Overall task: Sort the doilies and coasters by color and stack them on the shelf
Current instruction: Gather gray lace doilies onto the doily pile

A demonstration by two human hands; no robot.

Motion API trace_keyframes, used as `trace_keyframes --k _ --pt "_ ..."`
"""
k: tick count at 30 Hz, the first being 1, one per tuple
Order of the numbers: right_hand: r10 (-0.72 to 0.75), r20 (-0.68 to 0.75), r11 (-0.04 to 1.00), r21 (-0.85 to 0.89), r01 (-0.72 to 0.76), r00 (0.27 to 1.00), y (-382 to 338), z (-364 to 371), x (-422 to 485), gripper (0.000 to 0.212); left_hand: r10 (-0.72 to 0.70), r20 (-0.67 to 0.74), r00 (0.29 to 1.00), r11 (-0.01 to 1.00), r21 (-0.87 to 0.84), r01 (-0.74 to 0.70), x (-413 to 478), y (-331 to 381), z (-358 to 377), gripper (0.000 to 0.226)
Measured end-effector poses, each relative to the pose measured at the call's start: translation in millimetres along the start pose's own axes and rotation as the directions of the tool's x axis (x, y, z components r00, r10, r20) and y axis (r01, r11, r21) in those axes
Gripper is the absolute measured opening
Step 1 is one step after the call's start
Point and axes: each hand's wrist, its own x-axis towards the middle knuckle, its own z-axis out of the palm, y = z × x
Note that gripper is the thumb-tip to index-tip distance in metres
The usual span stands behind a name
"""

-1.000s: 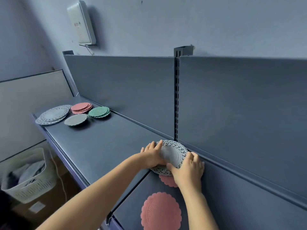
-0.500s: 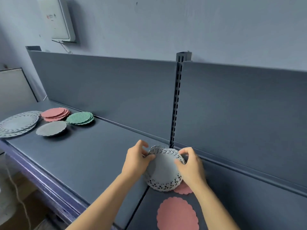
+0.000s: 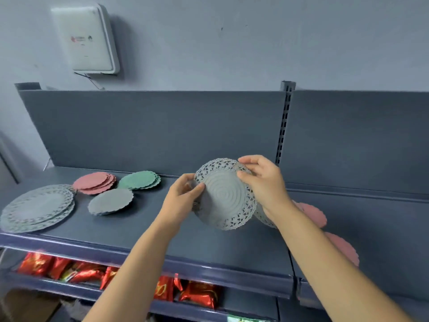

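A grey lace-edged doily (image 3: 224,196) is held up above the dark shelf (image 3: 144,231), tilted toward me. My left hand (image 3: 183,196) pinches its left edge and my right hand (image 3: 264,182) pinches its upper right edge. On the shelf's left lie a stack of large grey lace doilies (image 3: 38,208), a pink coaster stack (image 3: 95,182), a green coaster stack (image 3: 139,180) and a grey coaster stack (image 3: 110,201). Two loose pink coasters (image 3: 313,213) (image 3: 343,249) lie to the right, partly hidden by my right forearm.
The shelf's grey back panel (image 3: 162,126) rises behind, with a slotted upright (image 3: 284,122) at the right. A white box (image 3: 86,38) hangs on the wall. Red snack packets (image 3: 69,270) fill the lower shelf.
Both hands lifted the grey lace doily off the shelf and carried it up and leftward. My view swung left, bringing the sorted stacks closer.
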Motion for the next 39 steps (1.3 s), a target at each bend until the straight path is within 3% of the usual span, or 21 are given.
trace_keyframes --k 4,9,14,17,20,24,28,33,35,36,39 --pt "0.209 0.233 0.978 -0.038 -0.206 0.95 -11.8 78.8 -18.5 0.03 0.035 -0.189 0.981 0.993 -0.104 -0.055 -22.5 11.5 -90.0 0.02" --pt "0.278 0.431 0.96 -0.149 -0.236 0.858 4.1 186.6 -42.0 0.048 -0.062 -0.451 0.89 0.997 -0.073 0.032 -50.3 -11.2 -198.6 0.021" --pt "0.315 0.556 0.947 -0.134 -0.291 0.769 15.1 288.7 -45.7 0.052 -0.179 -0.521 0.834 0.981 -0.029 0.193 -62.8 -30.0 -293.4 0.047" --pt "0.269 0.626 0.96 -0.112 -0.257 0.732 20.4 344.7 -38.1 0.052 -0.16 -0.565 0.809 0.973 0.048 0.226 -56.7 -39.3 -346.2 0.062" --pt "0.237 0.637 0.971 -0.139 -0.194 0.734 23.9 394.6 -24.6 0.05 -0.103 -0.592 0.799 0.951 0.177 0.253 -37.9 -45.7 -381.7 0.064" --pt "0.212 0.605 0.963 -0.265 -0.057 0.768 35.0 443.0 1.6 0.046 -0.027 -0.512 0.859 0.859 0.428 0.282 -2.2 -53.2 -413.2 0.076" --pt "0.213 0.529 0.928 -0.373 -0.001 0.821 50.8 478.2 18.5 0.041 0.063 -0.427 0.902 0.815 0.543 0.2 30.0 -56.9 -443.3 0.073" --pt "0.23 0.529 0.833 -0.541 0.116 0.817 62.4 507.3 14.5 0.035 0.086 -0.283 0.955 0.736 0.664 0.131 55.6 -82.7 -473.8 0.069" --pt "0.212 0.488 0.803 -0.581 0.134 0.847 67.0 514.3 10.9 0.033 0.097 -0.205 0.974 0.7 0.71 0.08 68.1 -90.1 -481.6 0.064" --pt "0.205 0.459 0.791 -0.598 0.13 0.864 69.7 517.1 9.3 0.033 0.098 -0.155 0.983 0.66 0.749 0.053 73.8 -95.2 -483.8 0.061" --pt "0.22 0.409 0.752 -0.65 0.113 0.886 76.0 523.6 1.9 0.035 0.098 0.0 0.995 0.416 0.908 -0.041 80.8 -107.2 -484.2 0.054"
